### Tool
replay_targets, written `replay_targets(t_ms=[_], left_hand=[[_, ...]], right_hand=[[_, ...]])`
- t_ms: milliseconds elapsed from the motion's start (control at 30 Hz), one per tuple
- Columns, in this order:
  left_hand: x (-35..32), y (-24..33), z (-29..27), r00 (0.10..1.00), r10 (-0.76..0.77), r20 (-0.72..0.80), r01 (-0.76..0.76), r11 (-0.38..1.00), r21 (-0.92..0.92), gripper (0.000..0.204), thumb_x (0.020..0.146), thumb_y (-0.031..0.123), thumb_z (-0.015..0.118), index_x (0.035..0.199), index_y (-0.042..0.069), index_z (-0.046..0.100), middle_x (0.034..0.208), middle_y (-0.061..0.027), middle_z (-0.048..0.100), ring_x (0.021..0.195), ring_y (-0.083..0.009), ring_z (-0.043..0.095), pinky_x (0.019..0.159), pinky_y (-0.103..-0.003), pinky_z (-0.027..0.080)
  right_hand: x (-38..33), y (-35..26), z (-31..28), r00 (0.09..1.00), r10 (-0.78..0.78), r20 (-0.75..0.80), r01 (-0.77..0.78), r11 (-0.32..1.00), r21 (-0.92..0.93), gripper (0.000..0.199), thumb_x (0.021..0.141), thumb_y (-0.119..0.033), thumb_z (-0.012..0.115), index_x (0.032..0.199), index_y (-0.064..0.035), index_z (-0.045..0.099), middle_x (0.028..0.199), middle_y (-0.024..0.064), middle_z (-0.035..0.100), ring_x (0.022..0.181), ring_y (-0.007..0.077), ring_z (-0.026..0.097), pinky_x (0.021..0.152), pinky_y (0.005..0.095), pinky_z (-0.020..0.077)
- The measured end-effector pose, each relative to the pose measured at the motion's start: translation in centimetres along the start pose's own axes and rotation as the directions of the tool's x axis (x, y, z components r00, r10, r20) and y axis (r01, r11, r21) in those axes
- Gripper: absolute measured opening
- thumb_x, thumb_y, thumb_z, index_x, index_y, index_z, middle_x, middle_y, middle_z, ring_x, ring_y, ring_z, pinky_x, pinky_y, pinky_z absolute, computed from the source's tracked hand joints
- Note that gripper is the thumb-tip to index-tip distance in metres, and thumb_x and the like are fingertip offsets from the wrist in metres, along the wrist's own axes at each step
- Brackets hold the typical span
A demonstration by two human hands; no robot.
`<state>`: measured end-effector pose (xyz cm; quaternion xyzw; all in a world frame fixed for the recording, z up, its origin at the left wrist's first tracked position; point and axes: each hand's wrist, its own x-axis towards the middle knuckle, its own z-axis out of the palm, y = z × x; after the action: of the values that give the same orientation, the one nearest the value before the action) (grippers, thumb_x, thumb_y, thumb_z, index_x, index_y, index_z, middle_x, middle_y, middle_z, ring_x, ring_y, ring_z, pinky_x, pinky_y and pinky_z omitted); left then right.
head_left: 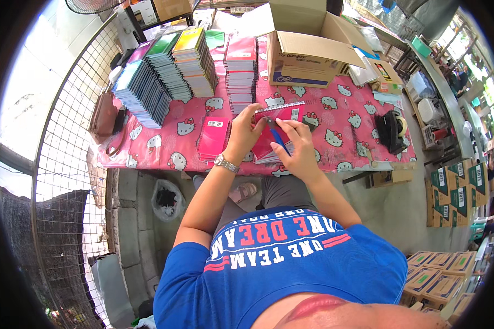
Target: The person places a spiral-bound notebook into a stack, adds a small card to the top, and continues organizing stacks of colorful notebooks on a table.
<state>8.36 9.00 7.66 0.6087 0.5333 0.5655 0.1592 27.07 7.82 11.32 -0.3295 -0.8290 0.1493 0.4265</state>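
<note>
A pink spiral notebook (pixel 295 114) lies on a small stack in front of me, its wire coil along the far edge. My left hand (pixel 243 130) is closed at the notebook's left corner, thumb and fingers pinching beside the coil. Closed around blue-handled pliers (pixel 280 140), my right hand (pixel 297 147) rests over the cover, and the tool's metal tip points toward the left fingertips. What exactly the tip touches is too small to tell. Left of my left wrist sits another low stack of pink notebooks (pixel 213 137).
Tall notebook stacks in blue (pixel 142 93), green (pixel 169 67), yellow (pixel 194 63) and pink (pixel 241 71) stand at the back left of the patterned table (pixel 335 137). An open cardboard box (pixel 302 57) is behind. A black tape dispenser (pixel 390 131) and brown bag (pixel 103 118) sit at the sides.
</note>
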Motion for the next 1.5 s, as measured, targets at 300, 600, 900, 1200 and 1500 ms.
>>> replay_targets(t_ms=[300, 600, 900, 1200, 1500], left_hand=[[-0.4, -0.8, 0.4, 0.982, -0.186, 0.013, 0.183, 0.948, -0.260, 0.021, 0.091, -0.007, 0.057, 0.110, -0.001, 0.062, 0.094, -0.0076, 0.066, 0.078, -0.0115, 0.068, 0.061, -0.025, 0.060], [0.1, 2.2, -1.4, 0.975, 0.141, -0.170, -0.128, 0.988, 0.090, 0.024, 0.084, -0.006, 0.064, 0.105, 0.003, 0.067, 0.093, -0.0094, 0.066, 0.073, -0.0159, 0.065, 0.059, -0.026, 0.054], [4.0, 5.6, -11.7, 0.995, 0.102, 0.007, -0.090, 0.835, 0.543, 0.013, 0.076, 0.003, 0.062, 0.086, 0.007, 0.069, 0.085, -0.0097, 0.066, 0.084, -0.0298, 0.059, 0.078, -0.041, 0.049], [0.0, -9.8, -7.0, 0.933, -0.288, 0.216, 0.062, 0.720, 0.692, 0.049, 0.079, 0.009, 0.061, 0.127, 0.016, 0.056, 0.137, -0.0102, 0.054, 0.136, -0.0317, 0.040, 0.103, -0.055, 0.038], [-1.9, 3.9, 1.5, 0.890, 0.172, 0.422, -0.360, 0.833, 0.420, 0.037, 0.080, 0.021, 0.072, 0.112, 0.005, 0.063, 0.116, -0.0138, 0.063, 0.112, -0.0341, 0.057, 0.096, -0.045, 0.047]], right_hand=[[0.6, 0.0, 0.2, 0.995, -0.093, 0.044, 0.100, 0.974, -0.203, 0.051, 0.080, -0.024, 0.071, 0.128, -0.0086, 0.061, 0.115, 0.0116, 0.057, 0.106, 0.0294, 0.055, 0.090, 0.0447, 0.0422], [-0.2, 0.6, 1.1, 0.828, 0.219, 0.515, -0.560, 0.340, 0.756, 0.047, 0.097, -0.019, 0.060, 0.140, -0.0062, 0.046, 0.112, 0.0050, 0.059, 0.103, 0.0129, 0.056, 0.087, 0.0335, 0.0492], [-8.8, 18.7, -1.6, 0.830, 0.548, 0.107, -0.556, 0.829, 0.068, 0.046, 0.084, -0.025, 0.072, 0.124, -0.0071, 0.059, 0.106, 0.0141, 0.065, 0.101, 0.0273, 0.062, 0.086, 0.0392, 0.0500], [-9.4, 32.2, -6.6, 0.861, 0.461, -0.213, -0.445, 0.482, -0.755, 0.052, 0.088, -0.046, 0.064, 0.123, -0.0077, 0.060, 0.117, 0.0217, 0.060, 0.110, 0.0407, 0.057, 0.093, 0.0496, 0.0466], [-10.8, 36.9, -9.6, 0.722, 0.683, -0.112, -0.479, 0.376, -0.793, 0.026, 0.092, -0.023, 0.058, 0.110, -0.0078, 0.068, 0.107, 0.0195, 0.063, 0.103, 0.0363, 0.059, 0.085, 0.0481, 0.0489]])
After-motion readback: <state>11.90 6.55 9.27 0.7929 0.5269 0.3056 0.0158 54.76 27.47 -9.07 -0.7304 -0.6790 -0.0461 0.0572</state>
